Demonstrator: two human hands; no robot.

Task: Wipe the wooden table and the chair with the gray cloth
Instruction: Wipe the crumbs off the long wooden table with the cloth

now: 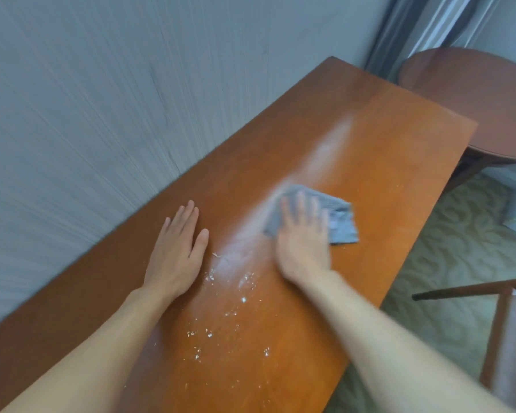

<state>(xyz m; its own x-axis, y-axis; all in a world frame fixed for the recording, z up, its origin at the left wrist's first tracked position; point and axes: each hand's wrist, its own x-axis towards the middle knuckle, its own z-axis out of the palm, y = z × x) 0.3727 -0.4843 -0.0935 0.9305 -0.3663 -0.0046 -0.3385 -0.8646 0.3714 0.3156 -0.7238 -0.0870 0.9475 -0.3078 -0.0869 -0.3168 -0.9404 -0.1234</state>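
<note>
We see the wooden tabletop (pixel 355 138) along the wall, a chair (pixel 507 323) near right. Our right hand (pixel 303 242) presses the gray cloth (pixel 340 220) mid-tabletop, fingers straight; our left hand (pixel 176 251) rests flat, released. White crumbs (pixel 221 311) lie nearer.

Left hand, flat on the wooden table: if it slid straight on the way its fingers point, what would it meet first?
Probably the pale grey wall. The left hand points up along bare orange-brown wooden table toward the wall-side edge; nothing shows between.
</note>
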